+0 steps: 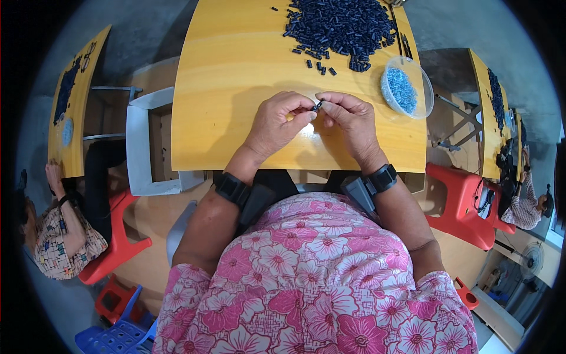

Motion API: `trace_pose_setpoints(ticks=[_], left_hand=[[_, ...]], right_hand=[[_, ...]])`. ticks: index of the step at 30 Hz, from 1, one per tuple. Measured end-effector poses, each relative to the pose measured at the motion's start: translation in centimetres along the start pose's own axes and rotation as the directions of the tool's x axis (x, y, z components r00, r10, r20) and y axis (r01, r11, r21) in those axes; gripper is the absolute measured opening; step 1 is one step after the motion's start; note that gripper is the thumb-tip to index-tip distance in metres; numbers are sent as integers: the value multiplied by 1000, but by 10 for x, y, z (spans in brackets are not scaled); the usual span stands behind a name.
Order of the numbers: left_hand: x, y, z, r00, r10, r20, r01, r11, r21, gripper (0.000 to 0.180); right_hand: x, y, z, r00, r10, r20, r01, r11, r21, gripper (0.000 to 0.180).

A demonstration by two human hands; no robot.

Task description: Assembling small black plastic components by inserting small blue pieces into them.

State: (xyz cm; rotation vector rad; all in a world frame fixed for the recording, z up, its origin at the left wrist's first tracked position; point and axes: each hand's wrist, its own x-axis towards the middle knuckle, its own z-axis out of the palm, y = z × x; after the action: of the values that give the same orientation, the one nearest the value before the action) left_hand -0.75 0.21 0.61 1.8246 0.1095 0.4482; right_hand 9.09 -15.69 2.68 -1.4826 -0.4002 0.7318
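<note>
Two hands meet over the middle of the yellow wooden table (236, 71), which fills most of what I see. At its far edge lies the heap of small dark tube pieces (342, 26), with a few strays just in front of it, and to my right near the table's edge sits a clear round plastic tub (425, 94) holding tiny pale blue parts (402, 88). Beside the table on my left stands an open cardboard box (154, 141). My left hand (276, 124) is curled, thumb and forefinger closed on one small dark piece (317, 107), and my right hand (349, 121) pinches the same piece from the other side, fingertips touching. I judge the piece so small that a slack pinch could let it drop onto the table or into my lap.
</note>
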Motion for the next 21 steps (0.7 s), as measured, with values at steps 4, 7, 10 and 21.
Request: trace_pose_setpoints(ticks=[4,7,10,21], left_hand=[[1,-3,1,1000,15,3,-15,999,41,11],[2,-3,1,1000,22,-2,-22,998,51,11],[1,-5,1,1000,24,-3,-24,998,58,11],[0,-4,-2,997,-12,70,7,997,79,11]], right_hand=[[2,0,1,1000,30,1,-30,996,82,20],[2,-1,0,1000,21,11,-22,997,72,20],[3,-2,1,1000,13,17,-14,998,58,20],[3,0,-1,999,15,32,-17,999,43,19]])
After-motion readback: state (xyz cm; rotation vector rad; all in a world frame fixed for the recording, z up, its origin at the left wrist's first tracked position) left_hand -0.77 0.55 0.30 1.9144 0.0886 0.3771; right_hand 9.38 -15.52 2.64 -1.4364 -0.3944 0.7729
